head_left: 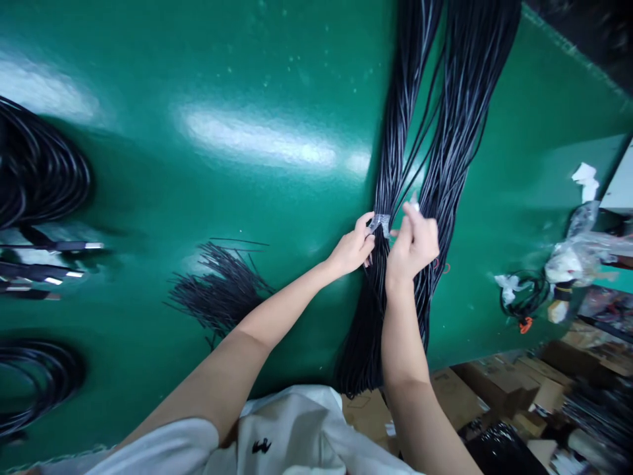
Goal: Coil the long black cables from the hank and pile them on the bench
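Observation:
A long bundle of black cables (390,158) runs down the green table, with a clear plastic band (381,224) around it. At the left side of this bundle, my left hand (352,247) has its fingers closed on the edge of the band. My right hand (414,243) is just right of the band, above a second bundle of black cables (450,138). Its fingers are curled, and a pale, blurred bit shows by the fingertips; I cannot tell what it is.
Short black cable pieces (217,287) lie in a pile left of my forearm. Coiled cables (44,165) and plugs (69,246) sit at the far left. Toward the right edge are a small cable coil (527,293) and plastic bags (568,260). Cardboard boxes (499,379) stand below the table edge.

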Demonstrator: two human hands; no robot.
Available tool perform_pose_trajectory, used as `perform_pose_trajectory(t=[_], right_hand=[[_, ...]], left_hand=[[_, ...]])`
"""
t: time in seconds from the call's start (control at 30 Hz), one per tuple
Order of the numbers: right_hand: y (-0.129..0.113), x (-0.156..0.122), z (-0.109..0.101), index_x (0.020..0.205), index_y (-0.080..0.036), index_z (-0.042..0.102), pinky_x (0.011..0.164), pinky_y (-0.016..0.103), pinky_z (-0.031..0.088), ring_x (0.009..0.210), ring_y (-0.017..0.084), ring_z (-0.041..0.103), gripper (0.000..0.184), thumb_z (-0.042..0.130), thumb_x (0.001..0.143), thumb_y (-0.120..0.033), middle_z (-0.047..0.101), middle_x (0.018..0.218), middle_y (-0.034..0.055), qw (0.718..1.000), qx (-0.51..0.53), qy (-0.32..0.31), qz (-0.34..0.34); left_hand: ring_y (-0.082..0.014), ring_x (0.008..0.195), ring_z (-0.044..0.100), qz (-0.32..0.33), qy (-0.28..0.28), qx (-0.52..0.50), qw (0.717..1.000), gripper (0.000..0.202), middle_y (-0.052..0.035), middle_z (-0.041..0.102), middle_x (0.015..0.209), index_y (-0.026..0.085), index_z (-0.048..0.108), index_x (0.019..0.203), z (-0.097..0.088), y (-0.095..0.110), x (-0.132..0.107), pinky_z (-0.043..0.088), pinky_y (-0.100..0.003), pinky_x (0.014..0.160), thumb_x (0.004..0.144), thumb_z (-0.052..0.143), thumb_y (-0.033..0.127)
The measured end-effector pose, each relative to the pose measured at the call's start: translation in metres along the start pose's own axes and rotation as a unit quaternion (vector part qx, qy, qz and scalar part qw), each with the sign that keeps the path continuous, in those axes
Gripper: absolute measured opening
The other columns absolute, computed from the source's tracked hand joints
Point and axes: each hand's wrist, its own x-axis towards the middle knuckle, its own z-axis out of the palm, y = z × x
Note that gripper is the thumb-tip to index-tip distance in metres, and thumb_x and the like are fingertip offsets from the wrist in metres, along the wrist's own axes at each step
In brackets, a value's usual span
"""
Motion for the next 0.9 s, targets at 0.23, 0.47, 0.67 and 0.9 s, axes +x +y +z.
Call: perform_pose_trajectory(t=[0.23, 0.47, 0.67, 0.9], right_hand=[[0.006, -0.052, -0.008, 0.122, -0.014, 0.064, 0.087, 0.030, 0.055, 0.101, 0.018, 0.068, 0.037, 0.043, 0.100, -0.034, 0.070, 0.113, 0.0120, 0.997, -0.021, -0.075, -0.008], [0.004, -0.048, 0.000, 0.110, -0.012, 0.068, 0.083, 0.027, 0.055, 0.091, 0.016, 0.071, 0.031, 0.045, 0.099, -0.029, 0.073, 0.102, 0.0113, 0.997, -0.049, -0.042, -0.042], [0.004, -0.047, 0.005, 0.113, -0.012, 0.068, 0.084, 0.028, 0.056, 0.093, 0.016, 0.070, 0.033, 0.043, 0.100, -0.029, 0.073, 0.104, 0.0111, 0.996, -0.072, -0.038, -0.033], [0.001, -0.047, 0.012, 0.116, -0.011, 0.067, 0.081, 0.029, 0.057, 0.091, 0.017, 0.070, 0.036, 0.039, 0.102, -0.029, 0.072, 0.105, 0.0121, 0.994, -0.100, -0.034, -0.026]], left_hand=[[-0.0137, 0.050, 0.063, -0.050, 0.017, 0.040, 0.998, 0.047, 0.0015, 0.067, 0.067, 0.011, 0.036, 0.141, -0.002, 0.013, 0.008, 0.053, -0.027, 0.063, 0.099, 0.040, 0.033], [-0.0145, 0.059, 0.066, -0.037, 0.041, 0.083, 0.995, 0.043, -0.0037, 0.071, 0.075, 0.009, 0.037, 0.140, 0.001, 0.009, 0.008, 0.054, -0.028, 0.068, 0.102, 0.031, 0.028], [-0.0160, 0.060, 0.067, -0.026, 0.043, 0.084, 0.995, 0.044, -0.0039, 0.071, 0.077, 0.011, 0.038, 0.140, 0.001, 0.007, 0.007, 0.054, -0.030, 0.070, 0.102, 0.029, 0.031], [-0.0199, 0.075, 0.071, -0.009, 0.057, 0.102, 0.993, 0.044, -0.0089, 0.074, 0.092, 0.012, 0.037, 0.141, 0.002, 0.004, 0.007, 0.056, -0.034, 0.077, 0.101, 0.030, 0.030]])
